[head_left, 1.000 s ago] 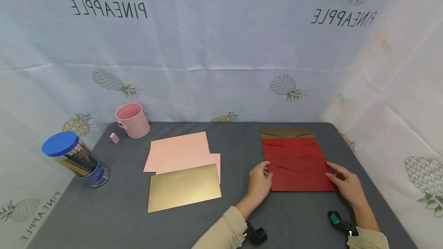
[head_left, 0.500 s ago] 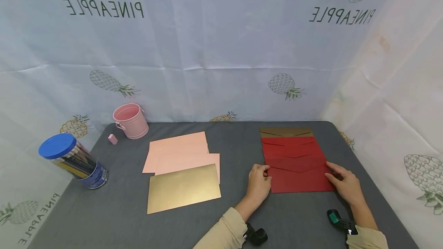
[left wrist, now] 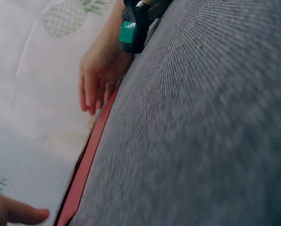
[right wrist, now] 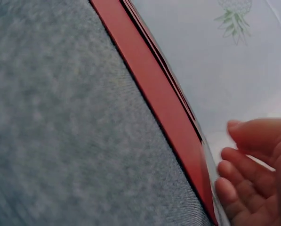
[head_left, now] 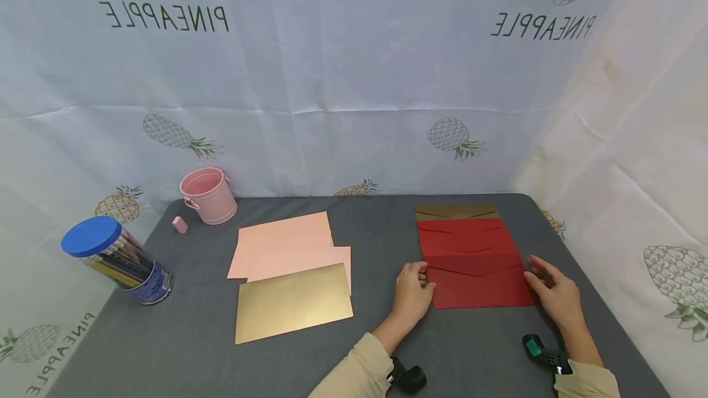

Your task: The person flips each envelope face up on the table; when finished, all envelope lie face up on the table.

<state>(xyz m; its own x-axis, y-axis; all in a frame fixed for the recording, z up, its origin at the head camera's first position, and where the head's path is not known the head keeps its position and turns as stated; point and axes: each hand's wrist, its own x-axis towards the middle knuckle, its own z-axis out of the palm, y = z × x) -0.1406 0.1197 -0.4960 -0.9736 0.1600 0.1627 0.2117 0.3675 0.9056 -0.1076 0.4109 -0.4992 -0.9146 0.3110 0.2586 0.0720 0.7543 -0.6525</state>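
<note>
Red envelopes lie overlapped on the right of the grey table, their flaps stepped toward the back; a brown envelope shows behind them. At the left edge of the front red envelope is the left hand, with its fingertips and thumb against or close to that edge. Beside the right edge rests the right hand, fingers loosely bent and slightly apart from the paper. In the right wrist view the fingers of that hand hold nothing. Only the thumb of the left hand appears in its own wrist view.
Pink cards and a gold card lie overlapped at centre left. Behind them stand a pink bucket and a pink eraser-like block. A clear jar of pencils with a blue lid stands at the left edge.
The right hand has drawn slightly to the right, off the red envelope's edge. The left hand stays nearly still, and the envelopes look unmoved. The head view has shifted a little.
</note>
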